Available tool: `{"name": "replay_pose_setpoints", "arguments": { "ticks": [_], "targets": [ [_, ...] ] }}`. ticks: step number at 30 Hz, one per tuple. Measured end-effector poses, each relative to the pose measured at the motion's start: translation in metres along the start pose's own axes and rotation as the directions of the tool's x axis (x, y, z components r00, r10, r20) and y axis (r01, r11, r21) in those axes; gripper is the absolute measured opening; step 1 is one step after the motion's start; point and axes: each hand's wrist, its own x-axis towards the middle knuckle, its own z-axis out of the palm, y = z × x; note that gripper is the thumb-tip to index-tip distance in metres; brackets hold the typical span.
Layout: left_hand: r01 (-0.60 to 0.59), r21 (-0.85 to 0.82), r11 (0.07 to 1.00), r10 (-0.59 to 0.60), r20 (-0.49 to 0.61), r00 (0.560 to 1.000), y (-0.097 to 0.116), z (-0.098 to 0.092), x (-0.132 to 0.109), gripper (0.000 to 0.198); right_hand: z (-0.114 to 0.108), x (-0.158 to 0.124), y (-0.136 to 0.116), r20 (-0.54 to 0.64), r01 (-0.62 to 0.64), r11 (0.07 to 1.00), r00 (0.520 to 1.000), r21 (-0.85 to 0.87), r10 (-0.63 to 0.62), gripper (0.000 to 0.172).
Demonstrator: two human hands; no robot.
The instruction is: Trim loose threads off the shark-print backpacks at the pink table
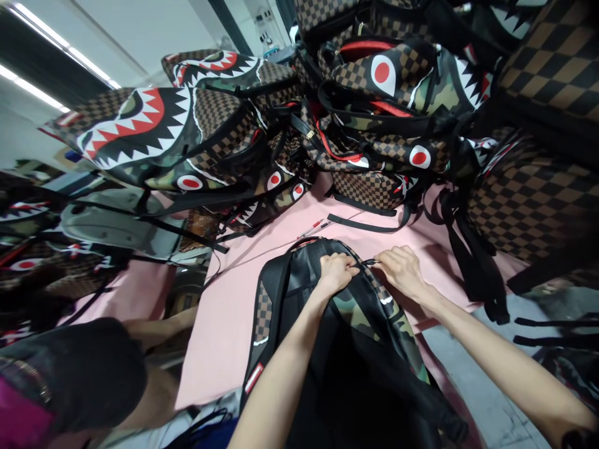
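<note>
A black backpack [299, 280] with checkered and camouflage side panels lies on the pink table surface [219, 324], its straps toward me. My left hand [336, 273] is closed on the backpack's top edge, fingers curled over the black material. To its right, my right hand [399, 267] pinches a small dark strap or zipper pull at the edge of the bag. The two hands are a short distance apart, with the dark piece between them. What lies under my left fingers is hidden.
Stacked shark-face backpacks [140, 128] rise behind, with more checkered bags [538, 199] and hanging straps at the right. Pens [311, 229] lie beyond the backpack. At the left are a person in dark shorts [93, 374] and a grey bag part [103, 218].
</note>
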Motion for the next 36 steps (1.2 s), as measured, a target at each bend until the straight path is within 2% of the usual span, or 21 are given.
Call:
{"name": "replay_pose_setpoints", "arguments": {
  "ticks": [11,13,16,18,24,31,33,36],
  "targets": [
    [0.010,0.034,0.999,-0.011,0.005,1.000,0.000,0.001,-0.001,0.015,0.002,0.011,0.007,-0.043,0.151,0.989,0.988,0.008,-0.150,0.022],
    [0.017,0.040,0.999,-0.017,0.008,1.000,-0.001,0.001,-0.001,0.014,0.004,0.012,0.010,-0.039,0.114,0.990,0.993,0.080,-0.111,0.020],
    [0.014,0.035,0.999,-0.014,0.005,1.000,-0.002,0.002,-0.002,0.014,0.007,0.010,0.014,-0.035,-0.042,0.975,0.998,0.217,0.051,0.018],
    [0.009,0.029,1.000,-0.009,-0.001,1.000,-0.003,0.003,-0.002,0.014,0.009,0.008,0.016,-0.032,-0.096,0.964,0.994,0.246,0.107,0.016],
    [0.008,0.015,1.000,-0.008,-0.012,1.000,-0.002,0.003,-0.002,0.014,0.010,0.006,0.012,-0.050,0.050,0.986,0.998,0.157,-0.043,0.019],
    [0.006,0.030,1.000,-0.006,-0.018,1.000,-0.002,0.004,-0.002,0.013,0.004,0.015,0.007,-0.012,0.137,0.989,0.991,0.052,-0.137,0.021],
    [-0.001,0.026,1.000,0.002,-0.022,1.000,-0.003,0.004,-0.002,0.014,0.005,0.014,0.009,-0.002,0.048,0.989,0.999,0.139,-0.048,0.020],
    [-0.010,0.014,1.000,0.010,-0.026,1.000,-0.004,0.005,-0.003,0.014,0.008,0.010,0.014,0.022,-0.193,0.928,0.980,0.319,0.196,0.015]
  ]
}}
